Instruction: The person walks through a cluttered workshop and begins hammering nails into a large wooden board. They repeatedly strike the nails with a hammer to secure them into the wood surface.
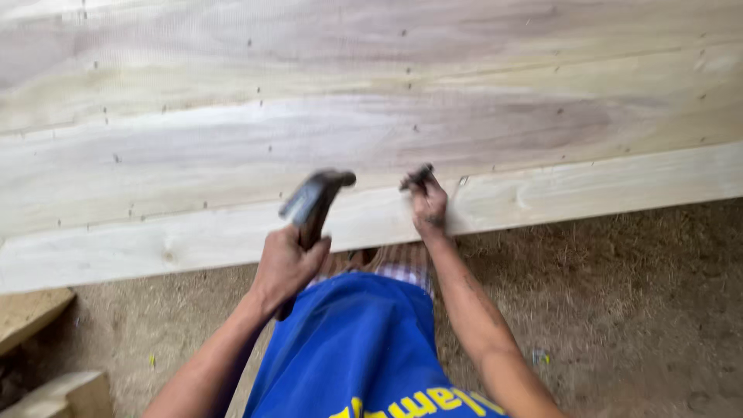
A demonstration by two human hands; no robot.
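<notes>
Hammer (316, 200) raised in the left hand (285, 265), blurred by motion, its dark head just above the near edge of a broad panel of pale wooden boards (371, 116). The left fingers (316, 254) are wrapped tight around the handle, which runs down past the wrist. The right hand (428, 203) rests on the near edge strip (588, 190) of the panel, a little to the right of the hammer head and apart from it; its fingers (418, 178) are pinched together at the seam where the strip meets the boards. What they hold is too small and blurred to tell. Small dark nail marks dot the boards in rows across the panel. The panel fills the upper part of the view and slopes down toward the left. Below its near edge lies a floor covered in sawdust (635, 310). Two offcuts of pale timber (35, 313) lie on the floor at the lower left corner of the view, under the left end of the panel. The person's blue shirt (356, 348) with yellow print and checked shorts (398, 263) show between the two forearms.
</notes>
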